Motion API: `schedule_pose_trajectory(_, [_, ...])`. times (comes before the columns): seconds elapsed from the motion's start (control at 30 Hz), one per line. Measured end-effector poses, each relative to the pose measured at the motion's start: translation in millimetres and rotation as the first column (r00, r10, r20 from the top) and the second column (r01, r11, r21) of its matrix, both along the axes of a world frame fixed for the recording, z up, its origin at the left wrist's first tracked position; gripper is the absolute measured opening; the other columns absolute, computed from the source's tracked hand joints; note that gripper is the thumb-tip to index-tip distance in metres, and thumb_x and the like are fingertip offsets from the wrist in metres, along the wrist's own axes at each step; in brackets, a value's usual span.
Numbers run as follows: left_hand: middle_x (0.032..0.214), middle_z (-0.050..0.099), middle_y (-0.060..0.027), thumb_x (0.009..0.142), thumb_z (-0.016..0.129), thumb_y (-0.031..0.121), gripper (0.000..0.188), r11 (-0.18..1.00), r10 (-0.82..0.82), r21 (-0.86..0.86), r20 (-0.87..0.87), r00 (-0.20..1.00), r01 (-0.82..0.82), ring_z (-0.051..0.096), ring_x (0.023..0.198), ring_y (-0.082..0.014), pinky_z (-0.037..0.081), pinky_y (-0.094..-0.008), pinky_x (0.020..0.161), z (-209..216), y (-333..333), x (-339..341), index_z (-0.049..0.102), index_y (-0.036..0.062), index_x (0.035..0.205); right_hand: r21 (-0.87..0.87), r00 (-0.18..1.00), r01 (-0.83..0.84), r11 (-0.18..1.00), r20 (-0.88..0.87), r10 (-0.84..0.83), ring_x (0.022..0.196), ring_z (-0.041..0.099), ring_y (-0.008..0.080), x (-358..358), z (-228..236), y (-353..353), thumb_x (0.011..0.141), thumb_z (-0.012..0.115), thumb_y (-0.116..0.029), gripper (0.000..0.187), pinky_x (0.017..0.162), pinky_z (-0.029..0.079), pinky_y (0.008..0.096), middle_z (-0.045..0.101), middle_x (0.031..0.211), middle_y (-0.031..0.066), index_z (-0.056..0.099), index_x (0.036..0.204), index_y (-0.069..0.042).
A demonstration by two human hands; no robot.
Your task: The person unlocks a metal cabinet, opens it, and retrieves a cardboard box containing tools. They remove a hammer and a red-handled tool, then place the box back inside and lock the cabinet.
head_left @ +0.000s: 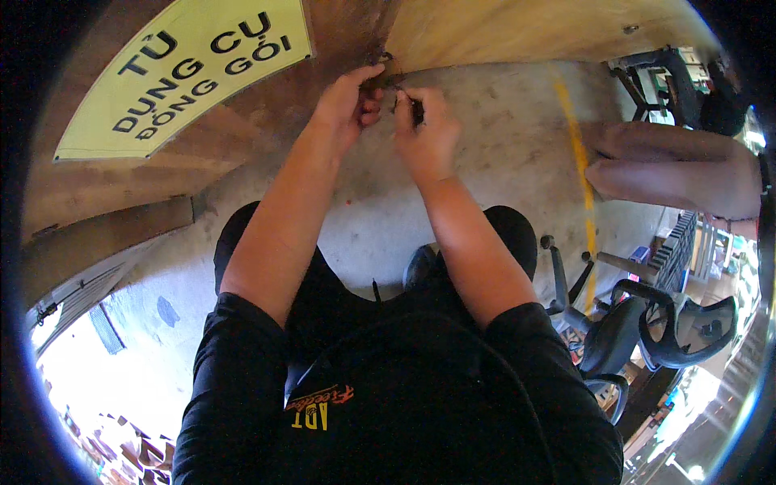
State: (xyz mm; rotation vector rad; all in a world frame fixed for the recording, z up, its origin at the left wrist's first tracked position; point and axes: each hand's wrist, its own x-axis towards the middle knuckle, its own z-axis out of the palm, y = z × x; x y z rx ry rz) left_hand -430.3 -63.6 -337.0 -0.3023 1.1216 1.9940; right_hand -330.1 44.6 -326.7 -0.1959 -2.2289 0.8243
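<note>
Both my hands are raised at the edge of a brown wooden cabinet (267, 105), beside a small dark metal fitting (386, 56). My left hand (352, 101) is bent, its index finger reaching up to the fitting and its other fingers curled. Whatever lies in its grasp is too dark and small to make out. Just to the right, my right hand (428, 125) is closed with thumb and finger pinched together. A small dark object (418, 111) shows between its fingers, its kind unclear. The hands are close together but apart.
A yellow printed sign (190, 73) is fixed to the cabinet. A wooden panel (517, 32) stretches across the top. On the right are a yellow floor line (578, 153), another person's legs (679, 166) and a black office chair (618, 335). Cardboard pieces (121, 453) lie at lower left.
</note>
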Motion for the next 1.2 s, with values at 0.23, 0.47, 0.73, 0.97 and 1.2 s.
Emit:
schedule_pose_trajectory(0.23, [0.069, 0.051, -0.0004, 0.085, 0.071, 0.025, 0.022, 0.999, 0.040, -0.014, 0.022, 0.999, -0.040, 0.038, 0.048, -0.0067, 0.024, -0.0228, 0.039, 7.6, 1.5, -1.7, 0.057, 0.0116, 0.095, -0.082, 0.999, -0.019, 0.996, 0.048, 0.023, 0.068, 0.064, 0.0276, 0.4, 3.6, 4.9, 0.084, 0.071, -0.009, 0.012, 0.062, 0.051, 0.0372, 0.065, 0.080, 0.0121, 0.061, 0.091, -0.006])
schedule_pose_trajectory(0.47, [0.073, 0.057, -0.0018, 0.089, 0.068, 0.026, 0.023, 1.000, -0.027, 0.008, -0.013, 1.000, 0.027, 0.044, 0.052, -0.0083, 0.032, -0.0222, 0.042, 1.5, -5.1, -7.5, 0.058, 0.0098, 0.101, -0.070, 0.999, -0.034, 0.997, 0.011, 0.035, 0.068, 0.065, 0.0318, -6.1, -3.6, 3.8, 0.083, 0.071, -0.009, 0.012, 0.062, 0.052, 0.0394, 0.065, 0.081, 0.0132, 0.061, 0.089, -0.006])
schedule_pose_trajectory(0.73, [0.066, 0.046, 0.0000, 0.091, 0.063, 0.024, 0.015, 0.999, 0.033, 0.034, 0.097, 0.995, -0.037, 0.035, 0.047, -0.0102, 0.026, -0.0261, 0.039, 2.8, -1.5, -4.5, 0.057, 0.0106, 0.090, 0.008, 1.000, -0.012, 1.000, -0.020, 0.012, 0.061, 0.063, 0.0159, -7.7, -7.8, 1.0, 0.085, 0.074, -0.013, 0.012, 0.059, 0.050, 0.0309, 0.065, 0.070, 0.0082, 0.064, 0.087, -0.005])
schedule_pose_trajectory(0.97, [0.064, 0.045, 0.0016, 0.091, 0.063, 0.022, 0.012, 0.999, 0.052, -0.002, 0.082, 0.995, -0.052, 0.036, 0.048, -0.0099, 0.028, -0.0259, 0.041, 8.7, -3.0, -2.0, 0.058, 0.0125, 0.086, 0.134, 0.994, -0.027, 0.991, 0.105, 0.013, 0.073, 0.064, 0.0366, -8.9, 3.5, -6.2, 0.081, 0.070, -0.009, 0.017, 0.063, 0.051, 0.0468, 0.064, 0.082, 0.0145, 0.057, 0.090, -0.007])
schedule_pose_trajectory(1.2, [0.066, 0.050, 0.0011, 0.092, 0.063, 0.023, 0.011, 1.000, 0.022, 0.011, 0.091, 0.996, -0.024, 0.039, 0.049, -0.0115, 0.031, -0.0266, 0.043, 12.6, -7.7, -3.0, 0.060, 0.0129, 0.088, 0.131, 0.996, 0.010, 0.991, 0.085, -0.021, 0.070, 0.065, 0.0331, -10.8, 4.7, -11.3, 0.080, 0.071, -0.010, 0.016, 0.062, 0.051, 0.0435, 0.065, 0.079, 0.0137, 0.058, 0.087, -0.006])
